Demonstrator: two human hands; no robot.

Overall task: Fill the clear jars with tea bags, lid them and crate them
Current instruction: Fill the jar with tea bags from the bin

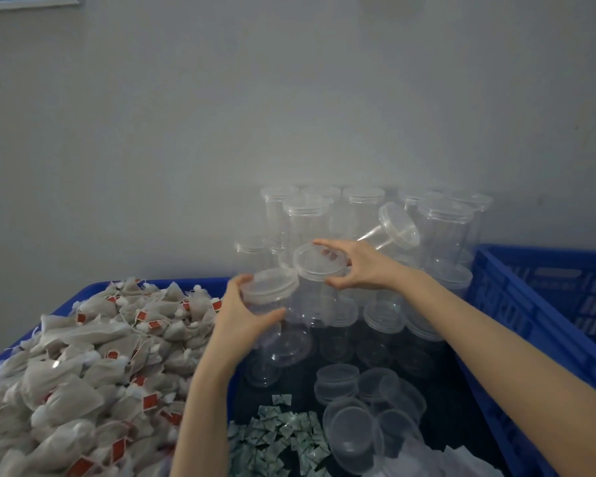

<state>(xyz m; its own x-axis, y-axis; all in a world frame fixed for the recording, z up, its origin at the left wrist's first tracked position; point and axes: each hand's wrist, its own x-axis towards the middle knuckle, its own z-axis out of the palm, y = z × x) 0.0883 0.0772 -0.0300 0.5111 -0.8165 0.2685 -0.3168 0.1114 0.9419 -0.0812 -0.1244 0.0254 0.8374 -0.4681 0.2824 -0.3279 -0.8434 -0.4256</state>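
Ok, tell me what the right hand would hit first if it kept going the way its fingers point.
The right hand points left, gripping a clear lid. Going straight on, it would probably first meet the jar held by the left hand, though depth is uncertain.

A plain grey-white wall [289, 98] fills the upper view, dimly and evenly lit. A framed edge [28, 1] shows at its top left corner.
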